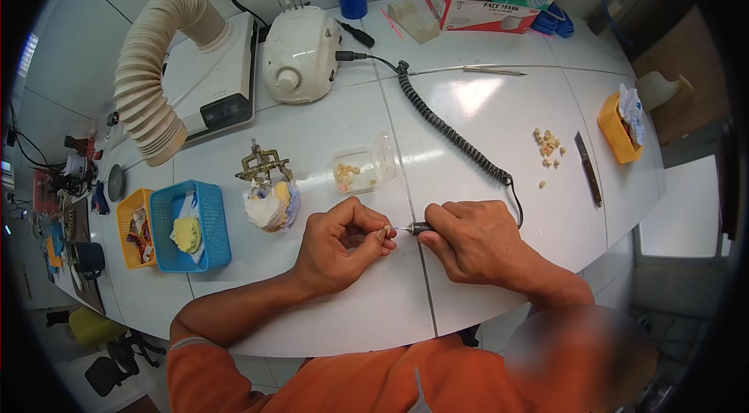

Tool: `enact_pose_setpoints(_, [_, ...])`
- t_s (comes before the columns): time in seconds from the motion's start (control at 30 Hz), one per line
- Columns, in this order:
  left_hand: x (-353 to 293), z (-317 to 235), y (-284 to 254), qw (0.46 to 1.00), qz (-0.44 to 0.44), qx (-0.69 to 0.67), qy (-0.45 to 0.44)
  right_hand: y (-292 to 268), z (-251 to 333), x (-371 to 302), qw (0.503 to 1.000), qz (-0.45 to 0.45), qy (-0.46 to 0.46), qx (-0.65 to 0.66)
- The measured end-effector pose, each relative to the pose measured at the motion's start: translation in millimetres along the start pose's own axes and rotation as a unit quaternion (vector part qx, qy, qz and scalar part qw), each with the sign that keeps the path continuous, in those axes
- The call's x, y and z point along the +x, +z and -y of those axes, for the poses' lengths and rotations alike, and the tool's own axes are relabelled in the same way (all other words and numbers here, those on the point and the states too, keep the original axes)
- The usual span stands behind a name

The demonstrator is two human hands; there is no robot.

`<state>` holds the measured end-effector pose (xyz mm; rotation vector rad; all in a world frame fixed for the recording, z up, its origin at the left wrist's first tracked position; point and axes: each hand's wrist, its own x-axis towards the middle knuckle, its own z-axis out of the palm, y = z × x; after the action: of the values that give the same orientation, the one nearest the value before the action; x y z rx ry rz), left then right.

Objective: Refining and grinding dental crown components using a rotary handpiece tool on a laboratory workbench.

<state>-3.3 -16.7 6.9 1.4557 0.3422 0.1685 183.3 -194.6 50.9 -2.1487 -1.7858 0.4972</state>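
Observation:
My right hand (476, 240) wraps round a dark rotary handpiece (422, 228), whose thin metal bur points left. A coiled black cord (445, 123) runs from the handpiece's control box (301, 54). At the bur's tip, the thumb and fingertips of my left hand (341, 245) pinch a small tooth-like piece (390, 233), mostly hidden by the fingers. Beyond my left hand stands a clear plastic box (360, 167) with several small yellowish teeth inside. Left of it, a dental cast (269, 205) sits with a brass-coloured articulator (263, 163).
More loose teeth (548, 145) lie at the right beside a knife (588, 167). At the left are a blue basket (221, 235), a yellow basket (125, 214) and a ribbed extraction hose (144, 74). Mask boxes (488, 3) stand at the back; an orange basket (615, 132) is far right.

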Motion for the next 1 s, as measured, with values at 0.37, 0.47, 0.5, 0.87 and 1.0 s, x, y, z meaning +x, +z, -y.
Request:
enact_pose_setpoints(0.37, [-0.3,2.5,-0.5,1.0,0.001,-0.002,0.006,0.4,0.0,0.1,1.0,-0.001,0.001,0.0])
enact_pose_setpoints(0.47, [0.1,-0.6,-0.1,1.0,0.002,0.003,-0.001,0.1,-0.6,-0.2,1.0,-0.002,-0.003,0.004])
enact_pose_setpoints(0.5, [0.1,-0.5,-0.1,1.0,0.002,0.003,-0.001,0.2,-0.6,-0.2,1.0,-0.003,-0.004,0.005])
enact_pose_setpoints(0.87, [-0.1,1.2,-0.6,1.0,0.004,0.004,0.006,0.8,-0.5,0.7,1.0,-0.006,-0.007,-0.001])
enact_pose_setpoints(1.0, [0.1,1.6,-0.3,1.0,0.005,0.003,0.014,1.0,-0.6,0.2,1.0,-0.007,-0.006,-0.001])
